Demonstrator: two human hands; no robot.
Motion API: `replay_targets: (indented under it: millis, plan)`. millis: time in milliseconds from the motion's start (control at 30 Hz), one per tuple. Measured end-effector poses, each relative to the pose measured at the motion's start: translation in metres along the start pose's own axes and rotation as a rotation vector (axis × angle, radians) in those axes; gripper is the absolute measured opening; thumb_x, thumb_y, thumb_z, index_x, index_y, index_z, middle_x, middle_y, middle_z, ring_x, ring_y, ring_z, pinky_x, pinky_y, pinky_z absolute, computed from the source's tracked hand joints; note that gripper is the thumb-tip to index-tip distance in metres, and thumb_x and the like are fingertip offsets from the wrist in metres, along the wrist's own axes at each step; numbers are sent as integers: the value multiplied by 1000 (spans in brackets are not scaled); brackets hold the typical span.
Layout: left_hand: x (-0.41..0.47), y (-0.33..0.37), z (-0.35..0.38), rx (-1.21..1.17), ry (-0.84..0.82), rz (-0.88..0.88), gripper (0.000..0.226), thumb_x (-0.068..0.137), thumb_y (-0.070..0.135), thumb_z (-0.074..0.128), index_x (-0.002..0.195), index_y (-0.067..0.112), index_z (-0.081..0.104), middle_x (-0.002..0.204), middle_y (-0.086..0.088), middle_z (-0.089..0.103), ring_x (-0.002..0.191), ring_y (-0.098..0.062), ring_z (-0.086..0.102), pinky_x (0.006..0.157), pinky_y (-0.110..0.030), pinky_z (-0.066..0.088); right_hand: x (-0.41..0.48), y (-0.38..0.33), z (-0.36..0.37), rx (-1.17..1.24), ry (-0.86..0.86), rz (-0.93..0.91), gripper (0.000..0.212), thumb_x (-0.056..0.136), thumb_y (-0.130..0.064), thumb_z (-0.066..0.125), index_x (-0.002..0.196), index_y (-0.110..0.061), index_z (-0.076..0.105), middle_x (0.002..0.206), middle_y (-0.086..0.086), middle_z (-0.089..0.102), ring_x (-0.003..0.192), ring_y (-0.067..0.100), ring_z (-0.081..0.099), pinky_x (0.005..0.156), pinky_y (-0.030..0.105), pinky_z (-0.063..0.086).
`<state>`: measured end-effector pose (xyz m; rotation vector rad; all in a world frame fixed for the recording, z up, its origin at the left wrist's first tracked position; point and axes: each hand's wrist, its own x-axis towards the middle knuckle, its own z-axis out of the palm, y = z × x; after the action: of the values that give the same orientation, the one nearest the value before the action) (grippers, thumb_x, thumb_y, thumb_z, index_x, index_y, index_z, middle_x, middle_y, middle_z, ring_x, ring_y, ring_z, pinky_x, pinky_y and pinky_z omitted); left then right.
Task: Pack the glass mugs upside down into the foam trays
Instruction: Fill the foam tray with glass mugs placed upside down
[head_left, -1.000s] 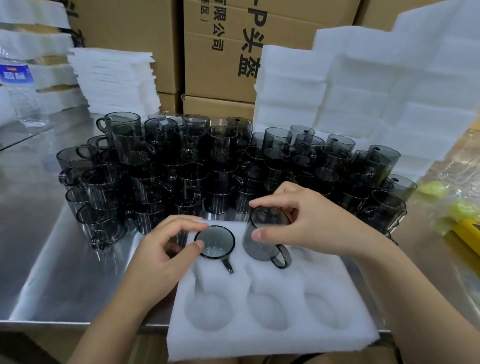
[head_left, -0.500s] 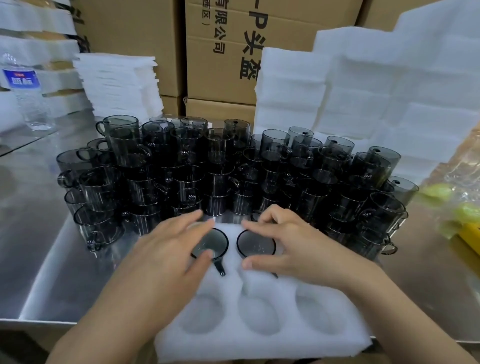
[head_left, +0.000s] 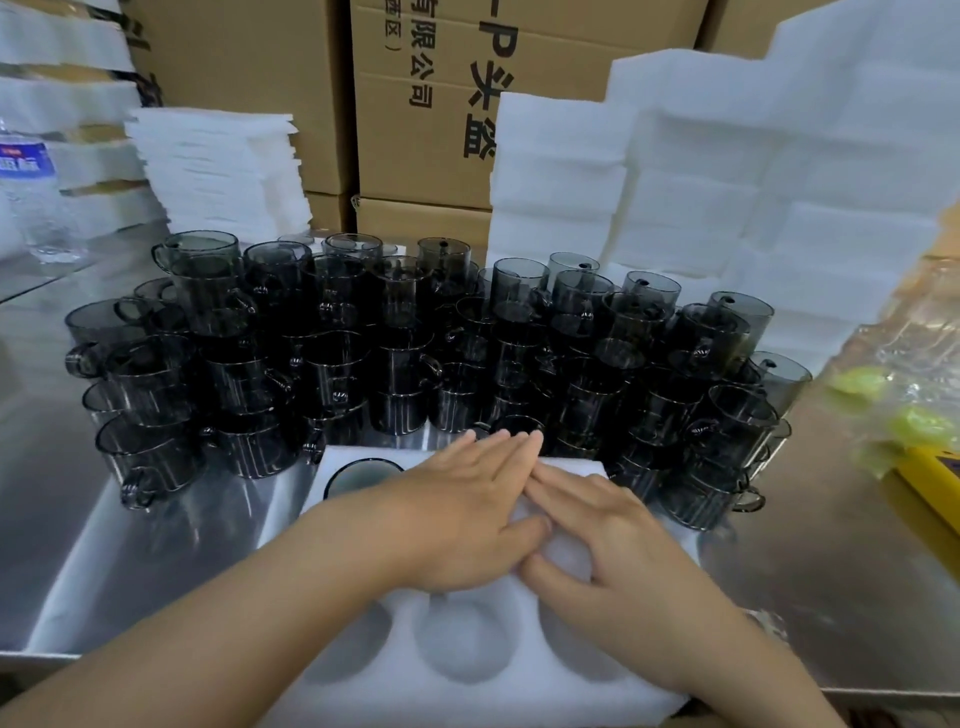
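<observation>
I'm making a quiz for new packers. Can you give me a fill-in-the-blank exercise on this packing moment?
1. Both hands, the left hand and the right hand, lie flat on the white ____ tray.
2. The near row shows ____ empty round pockets.
3. The unpacked mugs crowd a shiny ____ table.
4. Far left stands a clear plastic ____.

Missing words: foam; three; metal; bottle

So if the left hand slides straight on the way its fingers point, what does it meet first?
The left hand lies flat on the foam tray, fingers pointing away and slightly right. Just past the fingertips stands the front row of upright glass mugs; it would likely bump those first, though the gap is hard to judge.
</observation>
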<state>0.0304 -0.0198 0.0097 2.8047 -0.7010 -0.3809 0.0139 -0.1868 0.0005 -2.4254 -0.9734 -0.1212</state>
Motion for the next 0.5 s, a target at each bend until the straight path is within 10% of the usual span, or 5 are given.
replay_targets:
  millis: [100, 233, 500]
  plan:
    - [-1, -1, 3, -27, -2, -11, 68, 96, 57, 15, 146, 30, -23, 157, 16, -17, 120, 14, -26, 81, 3, -30, 1, -2, 1, 64, 57, 17, 42, 80, -41, 50, 118, -24, 60, 114, -13, 60, 105, 7, 53, 93, 15, 36]
    - [0, -2, 8, -36, 69, -47, 69, 93, 63, 14, 148, 35, -16, 159, 16, -7, 136, 10, -14, 101, -11, -18, 5, 0, -10, 174, 85, 51, 26, 73, -18, 65, 98, -12, 70, 101, -5, 66, 89, -2, 55, 75, 3, 37]
    - [2, -2, 6, 5, 292, -160, 62, 86, 65, 19, 127, 27, 47, 115, 7, 47, 123, -12, 33, 104, -33, 28, 11, 3, 6, 182, 272, 177, 24, 84, 0, 59, 92, -14, 76, 92, -21, 64, 79, -18, 51, 70, 0, 35]
